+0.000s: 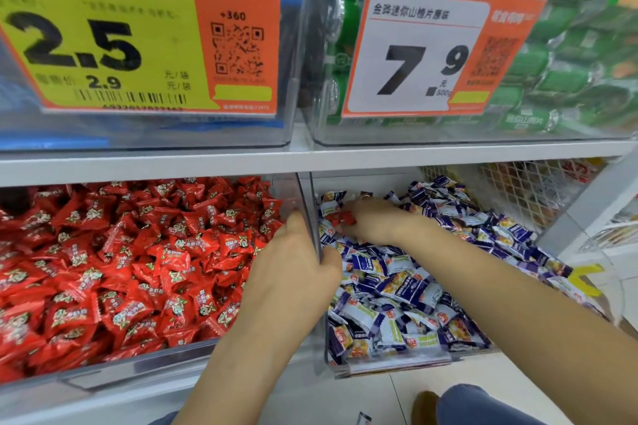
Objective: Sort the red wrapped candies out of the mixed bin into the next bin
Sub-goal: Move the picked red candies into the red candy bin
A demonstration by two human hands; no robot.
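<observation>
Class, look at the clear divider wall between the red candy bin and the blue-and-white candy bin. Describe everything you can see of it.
The divider wall looks like clear, glossy plastic, thin and upright, running from the bins' front back under the white shelf. Red candies lie on its left, blue-and-white candies on its right. The left hand grips its top edge near the front, with its fingers over on the right side. The right hand, holding a red candy, is just right of it; contact is unclear.

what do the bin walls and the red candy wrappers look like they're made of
Bin divider wall: clear rigid plastic, probably acrylic; the candies show through it and its edge glints. Red candy wrappers: thin glossy plastic film, creased, with bright highlights and crimped zigzag ends. The red candy pinched by the right hand looks the same.
</observation>
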